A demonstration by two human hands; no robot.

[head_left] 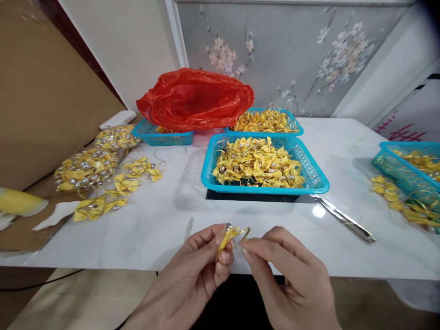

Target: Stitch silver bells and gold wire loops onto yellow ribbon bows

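My left hand (197, 275) pinches a small yellow ribbon bow (227, 239) with a silver bead and a thin gold loop, just past the near edge of the white table (165, 220). My right hand (292, 279) meets it from the right, its fingertips closed on the gold loop of the same bow. Straight ahead stands a blue plastic basket (311, 176) heaped with several similar yellow bows.
A second blue basket (292, 121) of bows and a third (151, 134) under a red plastic bag (195, 98) stand behind. Another basket (388, 167) sits at the right edge. Loose bows (113, 183) lie at left. Metal tweezers (343, 219) rest right of centre.
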